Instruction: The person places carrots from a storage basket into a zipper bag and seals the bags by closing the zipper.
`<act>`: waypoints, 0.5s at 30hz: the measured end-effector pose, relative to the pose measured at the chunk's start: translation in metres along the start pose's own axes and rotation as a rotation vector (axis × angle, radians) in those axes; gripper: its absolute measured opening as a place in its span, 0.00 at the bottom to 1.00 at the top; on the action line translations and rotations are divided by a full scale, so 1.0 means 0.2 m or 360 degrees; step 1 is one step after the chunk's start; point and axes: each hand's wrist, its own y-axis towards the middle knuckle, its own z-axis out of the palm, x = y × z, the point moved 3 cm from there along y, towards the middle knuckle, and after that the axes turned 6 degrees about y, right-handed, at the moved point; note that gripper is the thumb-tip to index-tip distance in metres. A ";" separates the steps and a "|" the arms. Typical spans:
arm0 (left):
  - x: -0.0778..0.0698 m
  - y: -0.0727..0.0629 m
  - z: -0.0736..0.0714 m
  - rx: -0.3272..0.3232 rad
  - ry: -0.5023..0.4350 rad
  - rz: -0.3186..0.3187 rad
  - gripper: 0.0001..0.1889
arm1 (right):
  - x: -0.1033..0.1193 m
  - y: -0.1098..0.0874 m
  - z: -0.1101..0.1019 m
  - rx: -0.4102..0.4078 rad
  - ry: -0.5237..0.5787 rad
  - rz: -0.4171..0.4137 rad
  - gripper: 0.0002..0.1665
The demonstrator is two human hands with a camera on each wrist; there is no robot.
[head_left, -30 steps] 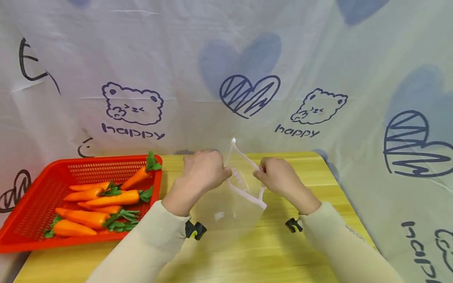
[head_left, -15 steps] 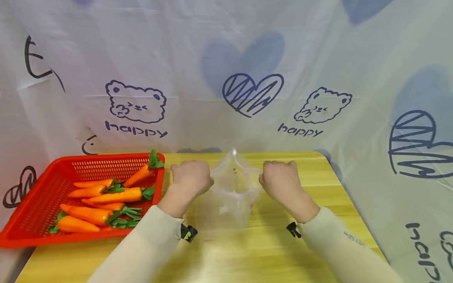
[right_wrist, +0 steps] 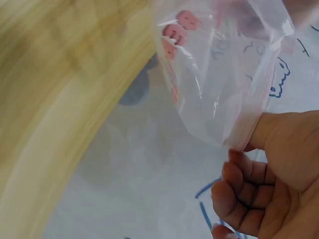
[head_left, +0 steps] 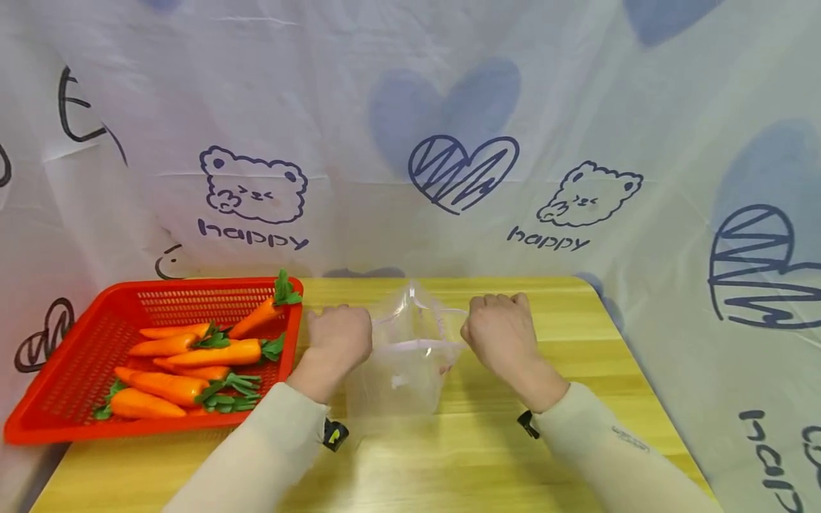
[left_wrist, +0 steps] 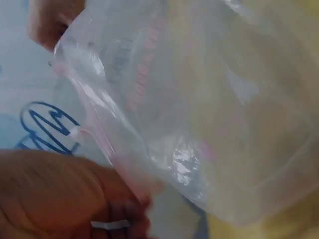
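Note:
A clear plastic zip bag [head_left: 404, 381] with a pale pink rim hangs between both hands over the table, its mouth spread wide. My left hand [head_left: 340, 335] pinches one side of the rim, and my right hand [head_left: 503, 335] pinches the opposite side. Pink printing shows on the see-through bag [right_wrist: 214, 64] in the right wrist view, where the thumb and index finger of the right hand [right_wrist: 269, 174] squeeze its edge. In the left wrist view the left hand [left_wrist: 75, 194] has its fingers curled at the rim.
On the left stands a red plastic basket [head_left: 58, 385] holding several orange carrots [head_left: 160, 385] with green tops. The wooden table [head_left: 410, 470] ends at a printed white curtain [head_left: 359, 206] behind and to the right.
The hands have moved apart and pulled the bag's mouth wider. The bag has lowered slightly and turned so that its opening faces up. The carrots have stayed in the basket.

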 end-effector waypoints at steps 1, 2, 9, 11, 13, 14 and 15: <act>0.01 0.00 0.03 -0.0018 -0.0032 0.0017 0.10 | -0.01 -0.01 0.01 0.0009 0.0026 0.0010 0.21; 0.00 0.00 0.05 -0.0040 -0.0081 0.0048 0.10 | 0.00 -0.01 0.02 0.0045 0.0069 0.0027 0.21; -0.08 -0.06 0.08 -0.0225 -0.0272 0.0209 0.14 | 0.08 -0.03 0.07 0.0116 0.0327 0.0056 0.19; -0.09 -0.07 0.10 -0.0277 -0.0229 0.0206 0.13 | 0.09 -0.05 0.08 0.0077 0.0284 0.0036 0.21; -0.09 -0.08 0.15 -0.0300 -0.0173 0.0190 0.12 | 0.09 -0.07 0.10 0.0053 0.0213 0.0002 0.24; -0.08 -0.08 0.18 -0.0306 -0.0152 0.0179 0.11 | 0.09 -0.08 0.11 0.0056 0.0182 -0.0007 0.25; -0.08 -0.08 0.21 -0.0306 -0.0137 0.0167 0.11 | 0.09 -0.09 0.12 0.0071 0.0160 -0.0005 0.26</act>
